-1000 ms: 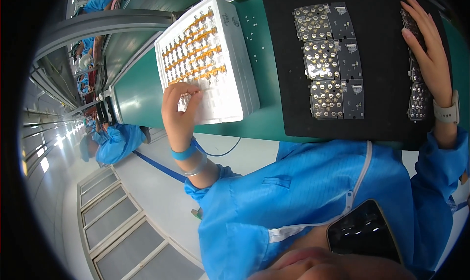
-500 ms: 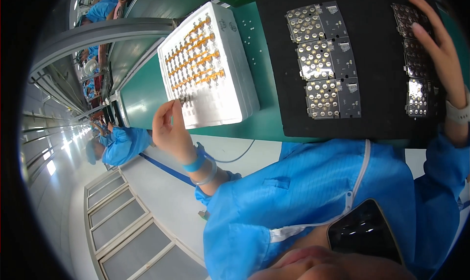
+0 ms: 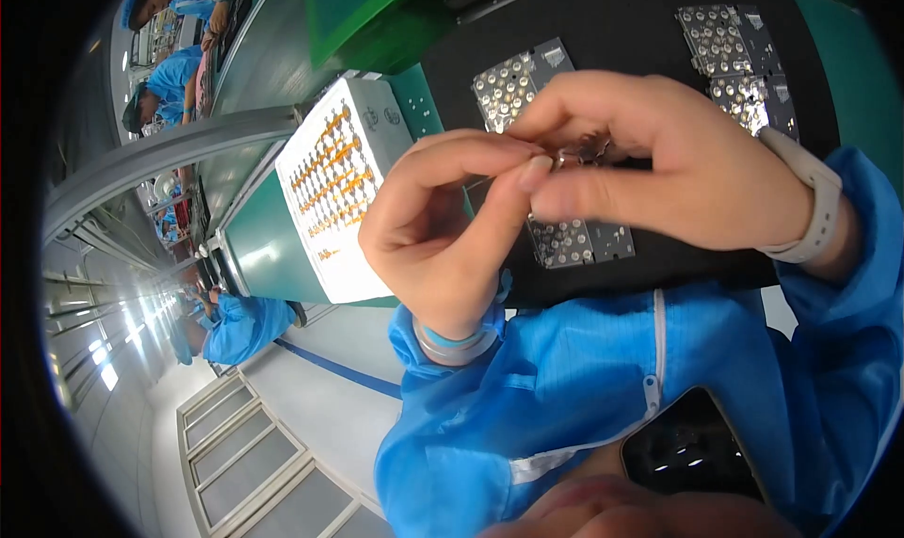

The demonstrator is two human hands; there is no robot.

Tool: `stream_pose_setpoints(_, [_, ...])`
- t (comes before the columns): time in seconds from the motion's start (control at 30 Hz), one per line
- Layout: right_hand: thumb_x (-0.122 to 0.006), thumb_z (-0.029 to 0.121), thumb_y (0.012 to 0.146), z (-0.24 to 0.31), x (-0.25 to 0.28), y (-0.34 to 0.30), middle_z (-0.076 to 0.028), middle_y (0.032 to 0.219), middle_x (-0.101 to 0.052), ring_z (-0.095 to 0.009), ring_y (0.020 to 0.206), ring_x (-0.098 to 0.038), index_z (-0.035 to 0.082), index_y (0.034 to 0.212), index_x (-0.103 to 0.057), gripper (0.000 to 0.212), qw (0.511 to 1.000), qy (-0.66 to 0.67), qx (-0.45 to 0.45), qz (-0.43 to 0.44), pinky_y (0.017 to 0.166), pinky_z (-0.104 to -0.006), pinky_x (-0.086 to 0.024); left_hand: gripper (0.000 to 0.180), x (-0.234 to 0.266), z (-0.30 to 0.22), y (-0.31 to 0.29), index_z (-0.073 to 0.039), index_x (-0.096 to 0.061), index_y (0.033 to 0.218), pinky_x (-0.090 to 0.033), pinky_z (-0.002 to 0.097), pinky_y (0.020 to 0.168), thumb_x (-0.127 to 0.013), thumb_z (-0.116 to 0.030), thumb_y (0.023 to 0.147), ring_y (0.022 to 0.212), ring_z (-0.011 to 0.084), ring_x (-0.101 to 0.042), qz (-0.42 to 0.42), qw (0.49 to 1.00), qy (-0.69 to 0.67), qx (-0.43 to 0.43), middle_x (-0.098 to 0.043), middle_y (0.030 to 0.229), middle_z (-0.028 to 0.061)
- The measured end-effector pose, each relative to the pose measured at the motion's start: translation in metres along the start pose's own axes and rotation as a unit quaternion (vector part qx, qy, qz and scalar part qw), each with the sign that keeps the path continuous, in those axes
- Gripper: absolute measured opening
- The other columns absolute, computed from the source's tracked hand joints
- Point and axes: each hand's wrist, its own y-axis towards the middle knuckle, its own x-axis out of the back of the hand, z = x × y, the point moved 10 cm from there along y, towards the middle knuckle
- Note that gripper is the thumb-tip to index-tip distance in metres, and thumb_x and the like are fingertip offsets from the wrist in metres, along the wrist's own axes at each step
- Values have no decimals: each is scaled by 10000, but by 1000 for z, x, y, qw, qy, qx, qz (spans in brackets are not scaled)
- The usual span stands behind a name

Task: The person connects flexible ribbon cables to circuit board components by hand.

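My left hand (image 3: 443, 227) and my right hand (image 3: 659, 161) meet above a black mat (image 3: 640, 39). Between their fingertips is a small shiny metal part (image 3: 576, 154), partly hidden by the fingers. The left thumb and forefinger pinch its left end; the right fingers and thumb close round the rest. Beneath the hands lies a column of dark circuit boards (image 3: 612, 241) with rows of round silvery contacts, its middle covered by my hands. Left of them, a white foam tray (image 3: 350, 273) carries rows of small silver parts with orange strips.
Another column of similar boards (image 3: 734, 44) lies on the right of the mat. A green bin (image 3: 367, 20) stands at the back. Tiny white pieces are scattered beside the tray. A grey metal frame (image 3: 169, 133) curves along the left; people in blue work beyond it.
My left hand has come rightward from the foam tray to above the mat. My right hand has left the right-hand boards and joined it at the metal part. The view has shifted.
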Motion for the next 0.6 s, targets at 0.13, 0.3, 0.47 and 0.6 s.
stream_pose_setpoints(0.13, [-574, 153, 965, -25, 11, 7, -74, 802, -664, -91, 653, -641, 1, 1023, -554, 164, 984, 150, -94, -25, 569, -187, -506, 174, 11, 20, 4, 45, -649, 930, -504, 263, 772, -682, 120, 777, 867, 192, -628, -36, 999, -9, 14, -657, 908, 130])
stream_pose_setpoints(0.3, [-574, 119, 957, -33, 24, 14, -57, 720, -653, -78, 596, -625, 14, 941, -568, 106, 985, 116, -125, -39, 527, -172, -491, 176, 24, 28, 5, 39, -687, 918, -463, 292, 773, -693, 70, 745, 876, 224, -588, -58, 992, 105, -34, -652, 927, 149])
stream_pose_setpoints(0.47, [-612, 143, 936, -44, 31, 13, -38, 675, -637, -64, 554, -605, 24, 899, -568, 132, 980, 112, -161, -44, 489, -167, -470, 178, 22, 28, 10, 22, -692, 911, -460, 294, 763, -711, 50, 736, 849, 220, -581, -41, 988, 125, -78, -654, 919, 138])
stream_pose_setpoints(0.6, [-631, 144, 923, -49, 37, 10, -29, 645, -613, -53, 540, -593, 35, 852, -560, 148, 981, 80, -171, -45, 461, -165, -443, 186, 12, 31, 13, -9, -696, 886, -462, 303, 753, -725, 46, 711, 823, 227, -579, -11, 975, 206, -88, -663, 881, 103])
